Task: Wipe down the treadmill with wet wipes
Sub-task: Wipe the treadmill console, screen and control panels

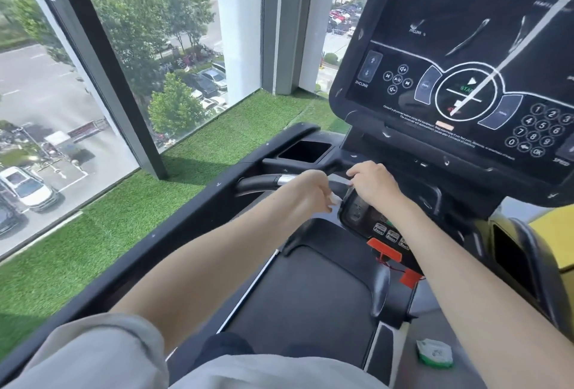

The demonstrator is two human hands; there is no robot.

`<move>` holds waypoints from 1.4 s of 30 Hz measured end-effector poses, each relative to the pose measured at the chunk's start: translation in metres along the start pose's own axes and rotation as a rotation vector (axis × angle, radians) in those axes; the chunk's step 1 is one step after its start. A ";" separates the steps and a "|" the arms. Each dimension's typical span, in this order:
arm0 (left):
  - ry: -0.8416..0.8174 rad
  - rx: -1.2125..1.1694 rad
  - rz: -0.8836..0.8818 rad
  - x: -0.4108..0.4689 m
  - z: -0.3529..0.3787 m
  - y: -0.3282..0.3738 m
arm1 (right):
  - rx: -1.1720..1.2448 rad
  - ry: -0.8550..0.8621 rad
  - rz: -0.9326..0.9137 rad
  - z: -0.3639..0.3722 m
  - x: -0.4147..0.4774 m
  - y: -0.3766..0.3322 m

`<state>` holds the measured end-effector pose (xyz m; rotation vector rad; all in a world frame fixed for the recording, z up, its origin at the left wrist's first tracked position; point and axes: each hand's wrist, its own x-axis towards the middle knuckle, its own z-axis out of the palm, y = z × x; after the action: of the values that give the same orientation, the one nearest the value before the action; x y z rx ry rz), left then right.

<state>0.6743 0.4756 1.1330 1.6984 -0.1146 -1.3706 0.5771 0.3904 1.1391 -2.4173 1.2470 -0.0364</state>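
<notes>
Both hands meet at the far end of the treadmill (pixel 306 295), just under the big console (pixel 466 56). The left hand (pixel 312 191) and the right hand (pixel 377 182) each pinch a bit of a white wipe (pixel 336 199), held over the handlebar (pixel 264 182); blur hides the exact grip. The pack of wipes (pixel 435 353) lies near, on the right side rail. The risk I see is the small button panel (pixel 357 211) directly below: a dripping wipe could wet it, or a stray press could start the belt. The red safety clip (pixel 383 250) could also get tugged.
</notes>
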 end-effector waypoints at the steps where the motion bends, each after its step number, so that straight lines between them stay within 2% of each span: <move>1: -0.005 0.027 0.061 0.000 -0.006 0.004 | 0.017 -0.007 0.014 -0.002 0.001 -0.001; 2: 0.029 0.236 0.234 0.002 -0.008 0.009 | 0.024 -0.010 0.022 -0.002 0.000 -0.003; 3: 0.072 0.176 0.314 0.003 -0.013 0.017 | 0.024 -0.004 0.032 -0.002 -0.001 -0.005; 4: 0.191 0.221 0.403 0.006 -0.017 0.026 | 0.024 0.005 0.046 -0.002 -0.002 -0.006; 6: 0.422 0.489 0.689 0.003 -0.028 0.030 | 0.023 0.023 0.071 0.001 -0.005 -0.010; 7: 0.458 0.614 0.808 0.005 -0.030 0.024 | 0.022 0.033 0.083 0.002 -0.007 -0.011; 11: 0.272 1.049 1.026 0.032 -0.004 -0.033 | -0.004 0.061 0.120 0.003 -0.018 -0.018; 14: 0.343 1.250 1.288 0.060 0.009 -0.077 | -0.021 0.074 0.135 0.004 -0.026 -0.025; 18: 0.397 1.576 1.467 0.067 -0.015 -0.091 | -0.061 0.077 0.153 0.010 -0.025 -0.029; 21: 0.355 1.760 1.559 0.077 -0.034 -0.089 | -0.037 0.068 0.182 0.016 -0.022 -0.027; 27: 0.231 1.966 1.734 0.100 -0.086 -0.089 | -0.064 0.038 0.185 0.028 -0.010 -0.016; 29: 0.193 1.924 1.750 0.097 -0.112 -0.089 | -0.102 0.015 0.154 0.028 -0.012 -0.016; 32: 0.144 1.624 1.745 0.072 -0.117 -0.066 | -0.114 -0.015 0.135 0.024 -0.016 -0.020; 34: 0.187 1.438 1.647 0.062 -0.096 -0.046 | -0.140 -0.022 0.128 0.022 -0.018 -0.022; 36: 0.158 1.366 1.476 0.058 -0.068 -0.036 | -0.164 -0.005 0.118 0.025 -0.018 -0.023; 38: 0.081 1.367 1.410 0.060 -0.045 -0.041 | -0.177 0.025 0.101 0.032 -0.017 -0.019; 40: 0.026 1.443 1.483 0.067 -0.040 -0.053 | -0.164 0.031 0.101 0.035 -0.018 -0.017; 42: 0.069 1.582 1.584 0.077 -0.057 -0.060 | -0.114 0.015 0.120 0.033 -0.020 -0.017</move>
<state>0.7230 0.4987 1.0331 1.6940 -2.3430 0.2886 0.5850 0.4264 1.1185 -2.4359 1.4351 0.0539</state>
